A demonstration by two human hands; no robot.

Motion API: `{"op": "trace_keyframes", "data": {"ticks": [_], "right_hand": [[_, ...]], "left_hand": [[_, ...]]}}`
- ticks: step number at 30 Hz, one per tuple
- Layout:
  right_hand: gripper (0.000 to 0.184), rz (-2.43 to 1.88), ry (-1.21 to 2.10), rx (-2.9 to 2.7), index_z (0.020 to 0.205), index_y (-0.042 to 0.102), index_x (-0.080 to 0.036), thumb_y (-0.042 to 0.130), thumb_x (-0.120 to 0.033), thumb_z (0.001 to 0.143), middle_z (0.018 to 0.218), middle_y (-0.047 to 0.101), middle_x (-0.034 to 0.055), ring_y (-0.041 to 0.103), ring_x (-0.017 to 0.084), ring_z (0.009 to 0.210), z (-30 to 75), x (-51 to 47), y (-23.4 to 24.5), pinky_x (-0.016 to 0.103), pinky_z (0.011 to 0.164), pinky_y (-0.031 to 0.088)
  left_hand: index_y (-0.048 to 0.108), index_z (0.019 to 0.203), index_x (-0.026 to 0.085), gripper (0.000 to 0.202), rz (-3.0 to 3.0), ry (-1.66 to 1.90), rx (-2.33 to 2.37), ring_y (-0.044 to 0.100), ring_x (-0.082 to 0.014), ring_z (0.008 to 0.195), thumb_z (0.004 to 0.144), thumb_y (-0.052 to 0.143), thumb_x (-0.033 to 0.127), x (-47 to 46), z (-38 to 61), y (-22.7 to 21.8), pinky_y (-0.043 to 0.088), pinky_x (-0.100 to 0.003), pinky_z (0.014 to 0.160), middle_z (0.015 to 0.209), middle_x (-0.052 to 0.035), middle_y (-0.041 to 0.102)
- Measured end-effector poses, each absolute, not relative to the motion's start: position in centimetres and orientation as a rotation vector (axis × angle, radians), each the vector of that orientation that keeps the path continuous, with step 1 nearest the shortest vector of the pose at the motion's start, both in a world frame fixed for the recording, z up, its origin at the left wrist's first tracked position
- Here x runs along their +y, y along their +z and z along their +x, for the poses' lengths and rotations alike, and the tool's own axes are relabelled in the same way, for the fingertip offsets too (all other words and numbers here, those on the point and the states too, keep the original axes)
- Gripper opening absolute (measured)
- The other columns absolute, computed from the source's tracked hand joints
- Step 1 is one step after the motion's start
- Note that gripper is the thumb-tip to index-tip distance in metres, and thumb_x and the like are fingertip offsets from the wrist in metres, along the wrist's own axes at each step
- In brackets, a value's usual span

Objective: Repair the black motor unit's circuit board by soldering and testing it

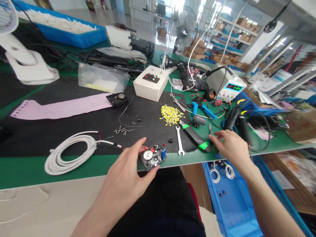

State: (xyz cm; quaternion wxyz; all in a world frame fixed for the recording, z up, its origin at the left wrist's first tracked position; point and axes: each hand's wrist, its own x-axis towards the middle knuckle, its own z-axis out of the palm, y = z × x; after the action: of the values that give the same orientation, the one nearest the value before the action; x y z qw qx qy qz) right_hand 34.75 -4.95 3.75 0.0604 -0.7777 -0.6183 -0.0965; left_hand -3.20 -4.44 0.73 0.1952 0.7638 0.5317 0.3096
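My left hand (128,174) is closed around the edges of a small circuit board (153,157) at the table's front edge, thumb on the near side and fingers on the far side. The board carries a round silver disc and blue parts. A white cable (71,154) lies coiled to its left, its end running toward my left hand. On the right, the fingertips of my right hand (230,144) are at a slim pointed metal tool (210,129), partly covered by them. Beside it lie a green-and-black utility knife (195,135) and a wrench (180,141).
Yellow-headed components (171,114) lie piled on the black mat (98,128), with several loose pins (123,130) farther left. A white box (151,83) and a power supply (225,86) stand behind. Below the table edge on the right is a blue bin (237,210).
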Motion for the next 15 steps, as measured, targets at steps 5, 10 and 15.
{"op": "trace_keyframes", "data": {"ticks": [5,10,15], "right_hand": [[0.029,-2.431,-0.232,-1.691,0.096,0.071,-0.019,0.06,-0.046,0.097,0.089,0.072,0.0087,0.068,0.026,0.081,34.5,-3.7,2.9,0.033,0.063,0.034],[0.032,-2.261,-0.067,-1.358,0.11,0.064,-0.018,0.056,-0.048,0.102,0.092,0.074,0.0129,0.072,0.026,0.078,32.9,-7.3,5.1,0.035,0.069,0.049],[0.037,-1.548,0.637,-1.29,0.125,0.063,-0.027,0.073,-0.046,0.096,0.073,0.068,0.0016,0.064,0.017,0.053,26.9,-12.4,7.1,0.023,0.045,0.048]], "left_hand": [[0.053,0.143,0.028,0.067,1.157,1.105,1.194,0.071,-0.0253,0.112,0.085,0.083,0.039,-6.5,-2.7,3.2,0.056,-0.041,0.101,0.127,-0.0081,0.071],[0.074,0.116,0.02,0.025,0.38,1.135,0.738,0.07,-0.0199,0.117,0.097,0.071,0.036,-6.7,-2.7,5.0,0.057,-0.03,0.101,0.131,-0.0111,0.073],[0.076,0.121,0.017,0.031,0.134,1.089,0.585,0.072,-0.0143,0.099,0.098,0.07,0.038,-6.2,-2.3,5.5,0.059,-0.022,0.09,0.124,-0.0124,0.075]]}}
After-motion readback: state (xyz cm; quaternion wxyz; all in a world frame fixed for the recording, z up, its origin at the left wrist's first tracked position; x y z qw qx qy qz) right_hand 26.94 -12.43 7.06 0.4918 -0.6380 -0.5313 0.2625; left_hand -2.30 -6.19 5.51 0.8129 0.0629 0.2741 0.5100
